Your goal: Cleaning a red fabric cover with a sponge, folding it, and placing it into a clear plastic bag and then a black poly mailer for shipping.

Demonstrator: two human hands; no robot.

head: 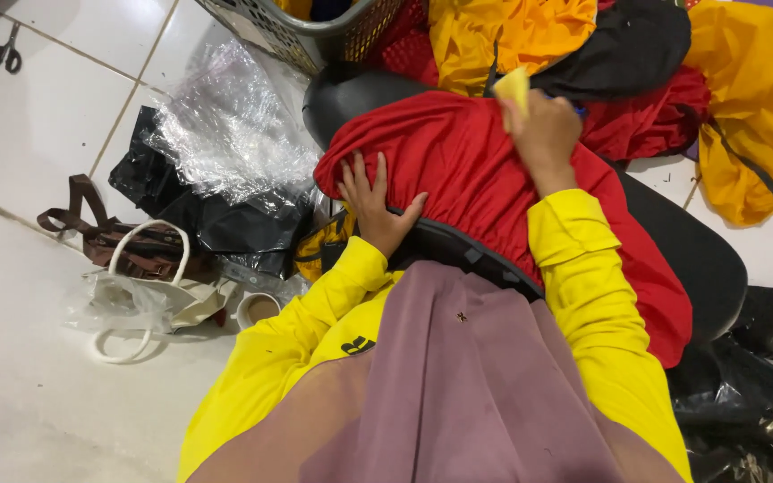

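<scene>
1. Because the floor (pixel 38 116) is pale tile with room to spread out, it carries all the work: heaps of cloth, bags and a basket lie around the person, who wears yellow sleeves.
2. Behind the red cloth, a pile of yellow and red garments (pixel 744 98) lies heaped against a dark one, loosely dropped rather than folded, so it reads as stock set within reach.
3. Draped over a black rounded form (pixel 351 94), the red cloth (pixel 476 170) lies directly in front of the person, pulled taut over the curve so its surface stays smooth for the hands.
4. To the left, crumpled clear plastic wrap (pixel 225 125) sits on black bags (pixel 225 224), pushed aside out of the way.
5. At the top, a grey plastic basket (pixel 306 36) holds more cloth.
6. Near the left knee, a white bag with looped handles (pixel 149 295) and a brown strap bag (pixel 109 237) rest together.
7. Flat and spread, the left hand (pixel 376 210) presses on the red cloth to pin it; its grip is released, fingers splayed.
8. Higher on the cloth, the right hand (pixel 543 134) is clenched around a small yellow piece (pixel 513 89) held against the fabric.
9. Far off at the top left, scissors (pixel 4 54) lie on the tile.
</scene>
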